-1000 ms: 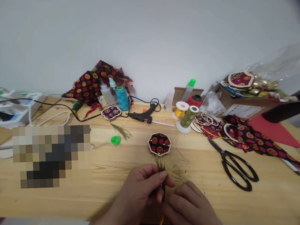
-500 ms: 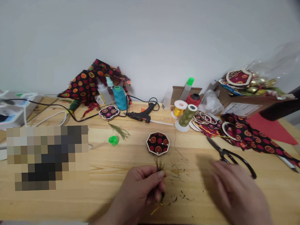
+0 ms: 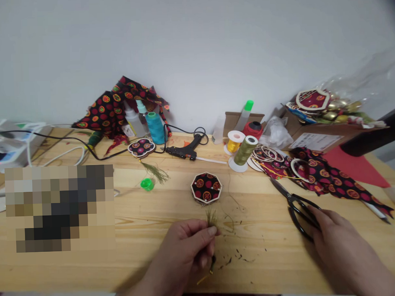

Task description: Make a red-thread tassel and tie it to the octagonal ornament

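Scissors lie right of centre on the wooden table, blades toward the upper left, loop handles toward the lower right under the fingers of the right hand; whether they grip cannot be told. Left hand, lower centre and farther off, pinches an olive tassel upright, just below the octagonal fabric ornament.

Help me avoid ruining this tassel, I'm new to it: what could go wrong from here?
1. The left hand pinches the tassel in a small grip; threads could slip out.
2. The scissors at the right hand point toward the fabric, and might snag it when lifted.
3. Clippings on the table could cling to the tassel.
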The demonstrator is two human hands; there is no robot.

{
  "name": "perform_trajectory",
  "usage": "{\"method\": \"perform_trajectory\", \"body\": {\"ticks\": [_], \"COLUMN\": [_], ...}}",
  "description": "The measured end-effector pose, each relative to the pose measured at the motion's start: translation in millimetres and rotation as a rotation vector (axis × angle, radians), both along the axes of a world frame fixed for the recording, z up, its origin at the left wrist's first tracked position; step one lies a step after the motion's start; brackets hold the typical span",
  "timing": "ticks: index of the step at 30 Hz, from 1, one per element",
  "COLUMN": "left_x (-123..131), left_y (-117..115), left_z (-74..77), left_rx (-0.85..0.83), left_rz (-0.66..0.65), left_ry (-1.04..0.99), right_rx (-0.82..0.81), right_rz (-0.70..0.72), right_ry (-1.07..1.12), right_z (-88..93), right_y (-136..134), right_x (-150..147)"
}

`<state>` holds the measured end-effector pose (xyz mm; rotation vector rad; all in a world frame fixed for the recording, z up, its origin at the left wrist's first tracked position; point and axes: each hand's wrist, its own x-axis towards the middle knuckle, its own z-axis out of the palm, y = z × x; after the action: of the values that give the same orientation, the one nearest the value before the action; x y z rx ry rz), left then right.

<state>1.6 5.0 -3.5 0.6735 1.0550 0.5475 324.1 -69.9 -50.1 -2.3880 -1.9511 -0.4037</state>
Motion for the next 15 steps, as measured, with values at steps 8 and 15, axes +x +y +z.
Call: {"method": "perform_trajectory", "body": {"ticks": [8, 15], "left_x": [-1, 2], "left_y": [-1, -1], "left_z": [-2.5, -6.9], "left_rx": [0.028, 0.034], "left_rz": [0.004, -0.021], "left_ry": [-0.032, -0.033], "right_rx": [0.085, -0.104], "right_rz": [-0.028, 0.422], "right_ry": [0.309, 1.043], "right_z": [31.7, 55.9], "right_y": [-6, -14], "right_x": [-4, -63]}}
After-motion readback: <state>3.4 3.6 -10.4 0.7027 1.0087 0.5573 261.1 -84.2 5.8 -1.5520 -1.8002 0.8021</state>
